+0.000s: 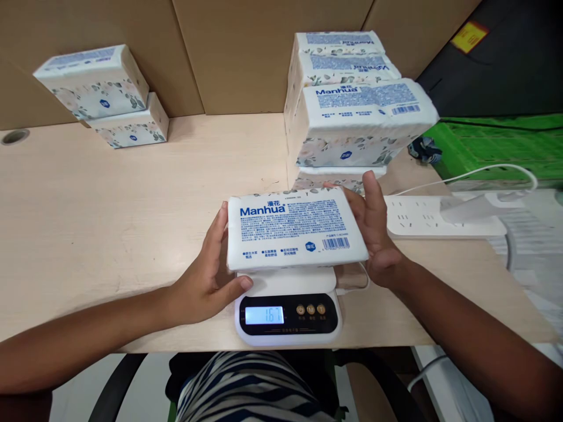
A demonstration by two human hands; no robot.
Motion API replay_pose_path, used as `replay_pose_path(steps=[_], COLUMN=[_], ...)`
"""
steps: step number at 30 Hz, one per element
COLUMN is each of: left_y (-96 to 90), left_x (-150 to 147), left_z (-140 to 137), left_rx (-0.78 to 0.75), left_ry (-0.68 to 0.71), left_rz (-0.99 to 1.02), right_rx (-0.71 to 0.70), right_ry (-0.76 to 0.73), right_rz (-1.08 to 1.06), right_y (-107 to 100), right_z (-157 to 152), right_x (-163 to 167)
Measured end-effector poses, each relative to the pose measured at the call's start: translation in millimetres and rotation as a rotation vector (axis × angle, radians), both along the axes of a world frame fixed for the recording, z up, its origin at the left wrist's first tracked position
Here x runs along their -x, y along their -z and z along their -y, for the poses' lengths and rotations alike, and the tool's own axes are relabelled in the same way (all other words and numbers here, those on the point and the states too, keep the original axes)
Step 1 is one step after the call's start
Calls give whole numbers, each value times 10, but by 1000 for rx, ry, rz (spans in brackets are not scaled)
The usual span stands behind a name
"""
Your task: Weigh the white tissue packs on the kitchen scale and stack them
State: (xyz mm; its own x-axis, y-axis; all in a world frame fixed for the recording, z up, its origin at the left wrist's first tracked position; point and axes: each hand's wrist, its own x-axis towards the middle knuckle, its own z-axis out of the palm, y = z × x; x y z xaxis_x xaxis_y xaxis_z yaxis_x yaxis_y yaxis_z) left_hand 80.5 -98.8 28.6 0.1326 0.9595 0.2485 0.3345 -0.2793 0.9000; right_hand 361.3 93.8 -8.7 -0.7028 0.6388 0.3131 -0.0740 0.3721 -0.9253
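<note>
A white soft pack of tissues [295,228] with blue "Manhua" print is between my two hands, over the plate of a small white kitchen scale [288,340]. My left hand [206,281] grips its left side, fingers along the edge and thumb by the lower front corner. Against the right side lies my right hand [373,234], its thumb pointing up and its other fingers partly hidden behind the pack. The scale's display [264,315] is lit and seems to read 167. Whether the pack's full weight rests on the plate, I cannot tell.
Stacked tissue packs [367,117] stand behind my right hand; two more tissue packs [105,94] are piled at the back left. A white power strip [409,220] with a plugged-in adapter lies on the right, and cables run by it. Cardboard [246,58] walls the table's back.
</note>
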Motion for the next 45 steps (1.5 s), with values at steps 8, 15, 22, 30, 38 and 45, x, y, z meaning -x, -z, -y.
replay_pose_path(steps=[8,15,22,30,38,45], left_y=[-14,8,21,28,47,-5], left_x=[-12,-14,-3,35,58,29], left_z=[-12,-14,4,5,4,-32], left_rx=[-4,-5,15,29,17,1], left_ry=[9,-7,-26,-9,-5,24], left_rz=[46,58,45,30,16,44], right_rx=[-201,-209,-177,-242,-263,-225], right_ry=[-38,-46,-37,-35,-63,-58], right_rz=[-69,-77,-70,-31,-83,-81], right_y=[29,-17,-11,-12,14,32], right_z=[-18,-6,-12,-27,-38,-41], right_x=[5,4,-4,-11,-7,-28])
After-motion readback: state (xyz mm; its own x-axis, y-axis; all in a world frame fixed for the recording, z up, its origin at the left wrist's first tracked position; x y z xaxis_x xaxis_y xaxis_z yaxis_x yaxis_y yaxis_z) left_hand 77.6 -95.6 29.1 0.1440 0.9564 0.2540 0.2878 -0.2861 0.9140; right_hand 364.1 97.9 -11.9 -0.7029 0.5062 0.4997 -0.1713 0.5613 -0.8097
